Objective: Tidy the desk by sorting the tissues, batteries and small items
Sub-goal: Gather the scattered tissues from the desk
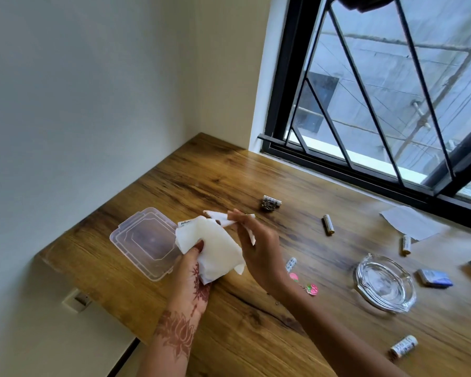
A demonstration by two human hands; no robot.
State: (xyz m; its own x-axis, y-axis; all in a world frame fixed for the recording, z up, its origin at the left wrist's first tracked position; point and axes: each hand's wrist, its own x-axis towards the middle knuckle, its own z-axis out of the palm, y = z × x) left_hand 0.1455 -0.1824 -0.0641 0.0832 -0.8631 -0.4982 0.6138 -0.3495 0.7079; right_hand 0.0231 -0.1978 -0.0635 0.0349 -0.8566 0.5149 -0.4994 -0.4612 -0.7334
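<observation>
Tissues [212, 248] sit clamped in our left hand [193, 278] while our right hand [259, 248] pinches one strip above the wooden tabletop [229, 175], batteries [328, 225] scattered near the window [392, 91].

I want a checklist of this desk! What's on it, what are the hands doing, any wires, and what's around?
Surface: wooden desk, bare in the middle.
Job's things: tissue stack held above the desk; batteries lie scattered, one near the window; clear plastic box open, nothing seen in it.
Clutter: glass ashtray, pink charms, sheet of paper.
Grips: left hand holds the stack; right hand pinches a tissue.
Cables: nothing seen on the desk.
Surroundings: barred window, wall socket.
</observation>
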